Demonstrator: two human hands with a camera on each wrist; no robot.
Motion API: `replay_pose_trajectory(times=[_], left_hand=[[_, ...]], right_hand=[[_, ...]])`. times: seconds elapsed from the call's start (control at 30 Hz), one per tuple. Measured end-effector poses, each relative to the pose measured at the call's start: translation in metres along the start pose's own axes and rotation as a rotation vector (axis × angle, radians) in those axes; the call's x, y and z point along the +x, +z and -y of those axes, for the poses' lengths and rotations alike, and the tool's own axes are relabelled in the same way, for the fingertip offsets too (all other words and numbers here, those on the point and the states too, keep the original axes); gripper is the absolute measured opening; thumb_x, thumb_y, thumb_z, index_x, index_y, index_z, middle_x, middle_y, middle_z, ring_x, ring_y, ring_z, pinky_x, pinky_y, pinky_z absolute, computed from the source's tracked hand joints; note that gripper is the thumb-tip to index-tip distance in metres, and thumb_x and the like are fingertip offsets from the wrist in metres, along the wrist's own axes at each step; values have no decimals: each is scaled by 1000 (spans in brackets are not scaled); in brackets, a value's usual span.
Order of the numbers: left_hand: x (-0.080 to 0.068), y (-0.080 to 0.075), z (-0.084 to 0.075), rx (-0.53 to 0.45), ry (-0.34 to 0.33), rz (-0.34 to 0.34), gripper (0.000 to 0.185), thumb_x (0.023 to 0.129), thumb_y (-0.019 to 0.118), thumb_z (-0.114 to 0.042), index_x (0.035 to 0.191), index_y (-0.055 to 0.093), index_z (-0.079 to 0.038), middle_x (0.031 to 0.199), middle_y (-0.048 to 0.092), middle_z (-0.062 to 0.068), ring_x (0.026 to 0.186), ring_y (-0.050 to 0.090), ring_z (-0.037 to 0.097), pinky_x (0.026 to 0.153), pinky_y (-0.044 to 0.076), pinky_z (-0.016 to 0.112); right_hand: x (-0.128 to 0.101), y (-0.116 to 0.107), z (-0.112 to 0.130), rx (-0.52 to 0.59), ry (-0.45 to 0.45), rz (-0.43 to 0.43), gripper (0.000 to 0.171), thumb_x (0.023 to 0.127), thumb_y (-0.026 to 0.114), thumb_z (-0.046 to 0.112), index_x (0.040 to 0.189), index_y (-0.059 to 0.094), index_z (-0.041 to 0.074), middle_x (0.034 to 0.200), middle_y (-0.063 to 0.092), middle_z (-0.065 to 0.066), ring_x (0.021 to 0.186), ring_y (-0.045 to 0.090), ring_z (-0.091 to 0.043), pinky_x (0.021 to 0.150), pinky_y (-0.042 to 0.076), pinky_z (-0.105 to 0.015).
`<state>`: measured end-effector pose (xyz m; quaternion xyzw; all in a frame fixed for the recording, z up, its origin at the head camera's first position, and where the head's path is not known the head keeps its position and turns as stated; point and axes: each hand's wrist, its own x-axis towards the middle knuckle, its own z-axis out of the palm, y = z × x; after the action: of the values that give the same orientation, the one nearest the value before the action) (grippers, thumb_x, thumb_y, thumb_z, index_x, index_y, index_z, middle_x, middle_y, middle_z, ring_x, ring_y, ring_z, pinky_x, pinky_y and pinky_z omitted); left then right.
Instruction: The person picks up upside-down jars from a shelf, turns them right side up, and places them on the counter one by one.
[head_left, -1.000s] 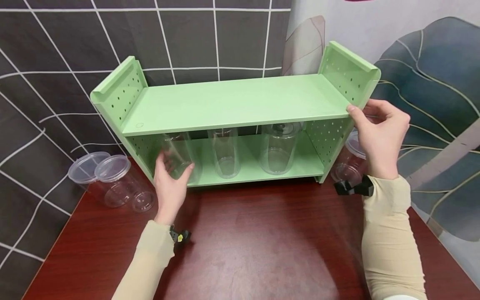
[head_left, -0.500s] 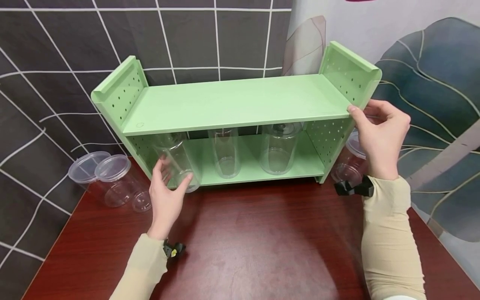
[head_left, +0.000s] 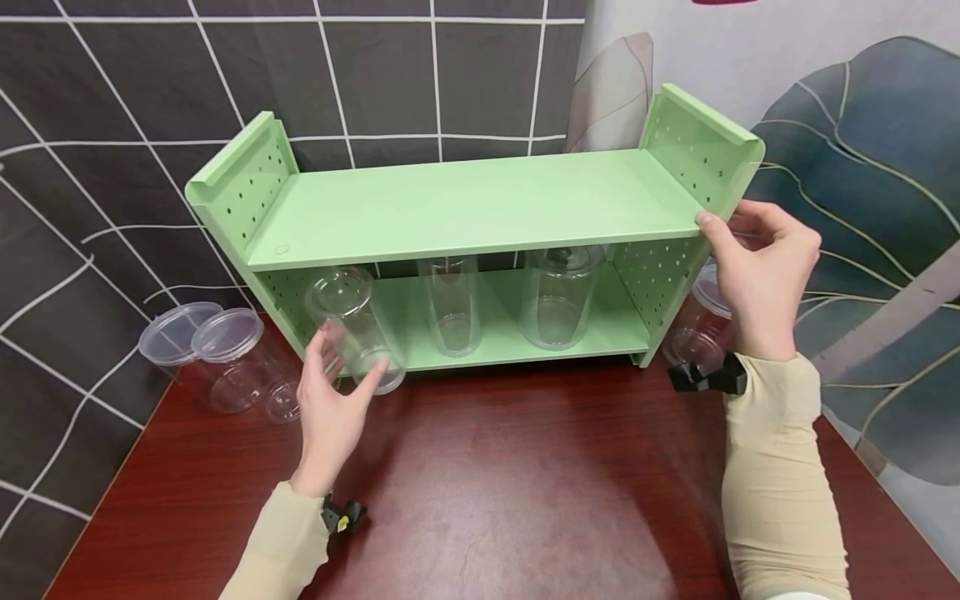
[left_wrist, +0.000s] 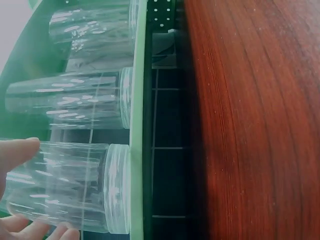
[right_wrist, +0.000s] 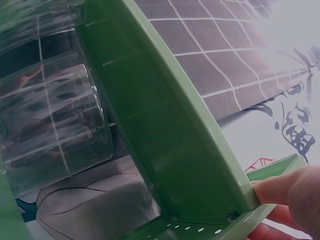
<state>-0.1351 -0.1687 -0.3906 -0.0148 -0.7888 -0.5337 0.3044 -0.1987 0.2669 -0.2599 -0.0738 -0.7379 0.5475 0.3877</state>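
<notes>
My left hand (head_left: 328, 421) grips a clear plastic jar (head_left: 362, 329) at the left front of the green rack's lower shelf, thumb on the right and fingers on the left. The jar leans, its base overlapping the shelf's front edge in the head view. In the left wrist view the same jar (left_wrist: 65, 185) lies between thumb and fingertips. My right hand (head_left: 768, 271) holds the right side of the green rack (head_left: 465, 204), thumb at the upper shelf's front corner. Fingers behind the side panel are partly hidden.
A narrow clear jar (head_left: 452, 312) and a wider jar (head_left: 558, 304) stand on the lower shelf. Several lidded jars (head_left: 227, 337) stand left of the rack, and another jar (head_left: 705, 321) at its right. The reddish wooden table (head_left: 510, 492) extends in front; a tiled wall stands behind.
My left hand has drawn the jar forward and down from under the upper shelf, bringing its top into view. My right hand keeps its place on the rack.
</notes>
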Motion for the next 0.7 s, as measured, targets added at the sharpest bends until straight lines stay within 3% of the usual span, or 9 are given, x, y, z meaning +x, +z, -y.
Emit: replay_pose_trajectory(times=[0.17, 0.37, 0.57, 0.7], left_hand=[[-4, -2, -3, -17, 8, -20, 78, 79, 90, -11, 145, 48, -6, 140, 59, 5, 127, 54, 20, 104, 48, 37], [-8, -1, -11, -69, 88, -42, 77, 73, 92, -3, 139, 52, -4, 135, 63, 0, 124, 57, 16, 105, 45, 31], [-16, 3, -27, -138, 135, -6, 75, 72, 91, 2, 135, 52, -2, 132, 64, 1, 124, 58, 20, 108, 43, 34], [-23, 7, -36, -197, 158, 33, 77, 71, 91, 5, 136, 51, -2, 135, 62, 1, 124, 57, 23, 108, 44, 35]], right_hand=[[-3, -1, 3, -23, 50, 24, 33, 88, 80, 21, 121, 76, 16, 100, 70, 2, 86, 66, -10, 74, 49, -20], [-15, -5, 12, -33, 73, 78, 54, 94, 73, 14, 144, 54, 21, 127, 61, 0, 114, 60, -15, 99, 49, -25], [-32, -9, 33, 74, -30, 25, 61, 90, 74, 4, 144, 52, 19, 136, 55, -2, 129, 50, -19, 110, 39, -28], [-46, -9, 46, 221, -114, 59, 59, 87, 75, -3, 141, 56, 13, 135, 57, -9, 128, 50, -24, 111, 39, -31]])
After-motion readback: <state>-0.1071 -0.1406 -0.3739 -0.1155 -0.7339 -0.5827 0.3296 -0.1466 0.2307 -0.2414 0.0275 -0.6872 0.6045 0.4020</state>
